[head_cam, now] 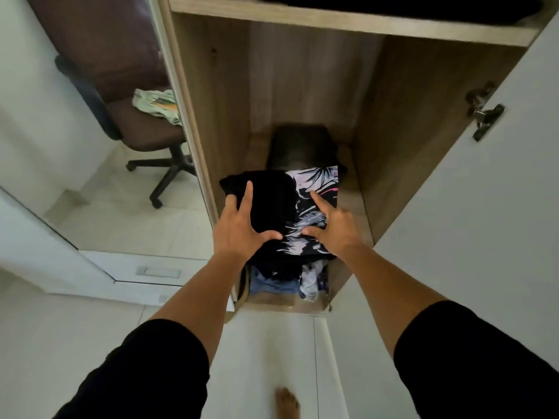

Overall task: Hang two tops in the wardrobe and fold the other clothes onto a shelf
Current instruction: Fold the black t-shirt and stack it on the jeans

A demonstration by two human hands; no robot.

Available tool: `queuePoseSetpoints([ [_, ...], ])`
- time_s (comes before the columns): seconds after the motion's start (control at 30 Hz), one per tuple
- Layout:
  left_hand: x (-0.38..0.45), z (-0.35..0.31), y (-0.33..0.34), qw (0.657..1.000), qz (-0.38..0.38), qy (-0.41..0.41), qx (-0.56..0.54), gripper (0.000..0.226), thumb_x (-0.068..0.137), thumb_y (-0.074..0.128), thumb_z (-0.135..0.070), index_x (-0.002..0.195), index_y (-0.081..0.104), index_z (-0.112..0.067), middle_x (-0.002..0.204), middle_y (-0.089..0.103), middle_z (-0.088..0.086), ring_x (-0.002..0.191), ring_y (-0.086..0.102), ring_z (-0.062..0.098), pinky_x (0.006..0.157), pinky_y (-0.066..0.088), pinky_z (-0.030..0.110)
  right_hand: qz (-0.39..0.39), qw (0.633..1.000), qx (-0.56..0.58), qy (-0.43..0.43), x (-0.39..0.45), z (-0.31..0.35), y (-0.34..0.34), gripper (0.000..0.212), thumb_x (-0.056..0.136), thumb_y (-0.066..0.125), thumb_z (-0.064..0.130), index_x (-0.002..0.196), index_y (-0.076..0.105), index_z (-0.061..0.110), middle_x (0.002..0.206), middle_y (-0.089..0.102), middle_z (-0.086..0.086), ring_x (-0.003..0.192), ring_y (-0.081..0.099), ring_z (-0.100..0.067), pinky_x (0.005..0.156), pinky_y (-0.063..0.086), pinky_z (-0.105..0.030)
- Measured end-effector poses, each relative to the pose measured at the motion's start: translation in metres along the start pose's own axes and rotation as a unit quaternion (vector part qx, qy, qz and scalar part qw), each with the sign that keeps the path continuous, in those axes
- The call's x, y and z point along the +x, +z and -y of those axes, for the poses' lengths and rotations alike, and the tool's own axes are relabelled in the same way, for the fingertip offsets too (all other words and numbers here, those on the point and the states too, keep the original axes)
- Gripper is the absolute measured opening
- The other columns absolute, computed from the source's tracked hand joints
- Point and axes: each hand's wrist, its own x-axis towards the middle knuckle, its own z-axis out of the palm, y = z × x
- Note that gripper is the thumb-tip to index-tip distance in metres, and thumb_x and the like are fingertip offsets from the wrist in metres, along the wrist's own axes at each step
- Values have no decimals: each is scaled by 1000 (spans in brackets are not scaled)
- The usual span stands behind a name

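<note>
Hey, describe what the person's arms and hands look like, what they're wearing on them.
Both arms wear black sleeves pushed up near the elbows, leaving the forearms bare. The left hand and the right hand are bare: no gloves, and no rings, watch or bracelets show from this view.
</note>
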Motion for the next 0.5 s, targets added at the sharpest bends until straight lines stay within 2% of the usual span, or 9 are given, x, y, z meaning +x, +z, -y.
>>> queuePoseSetpoints([
  [0.13, 54, 0, 36, 1000, 24, 8, 10, 121, 62, 71, -68, 149, -8, -38, 149, 18, 7, 121, 48, 28, 89, 47, 37, -10, 1000, 1, 1, 46, -28, 21, 84, 83, 65, 47, 150, 16, 34, 91, 62, -15, 82, 61, -26, 76, 49, -31],
  [0.3, 115, 7, 90, 999, 44, 22, 6, 123, 61, 75, -64, 148, -9, -40, 154, 10, 9, 130, 40, 33, 98, 44, 44, -34, 999, 7, 6, 99, -62, 56, 83, 84, 64, 47, 150, 17, 31, 80, 53, -12, 82, 59, -25, 71, 42, -28],
  [0.33, 125, 9, 104, 998, 55, 19, 1, 123, 61, 75, -64, 147, -10, -40, 155, 7, 9, 133, 37, 34, 100, 43, 45, -34, 999, 2, 4, 108, -72, 66, 82, 84, 64, 47, 150, 18, 30, 85, 53, -13, 85, 60, -27, 71, 42, -28],
  [0.37, 133, 11, 118, 998, 66, 17, -5, 124, 61, 75, -64, 147, -11, -40, 155, 5, 9, 135, 34, 35, 102, 42, 46, -31, 999, -8, 8, 118, -82, 76, 82, 84, 63, 48, 150, 18, 30, 97, 56, -17, 94, 60, -30, 74, 45, -30],
  [0.43, 146, 13, 145, 996, 84, 23, -9, 127, 60, 75, -64, 148, -12, -37, 154, 5, 6, 138, 28, 32, 105, 40, 45, -20, 998, -46, 37, 134, -101, 95, 81, 85, 61, 49, 150, 17, 30, 131, 44, -21, 114, 52, -34, 87, 46, -37],
  [0.5, 154, 16, 169, 995, 96, 28, 2, 128, 60, 75, -64, 150, -9, -29, 148, 12, 6, 137, 27, 25, 102, 40, 39, -14, 993, -97, 61, 145, -116, 111, 78, 87, 56, 51, 151, 16, 30, 138, 32, -17, 123, 39, -32, 94, 40, -39],
])
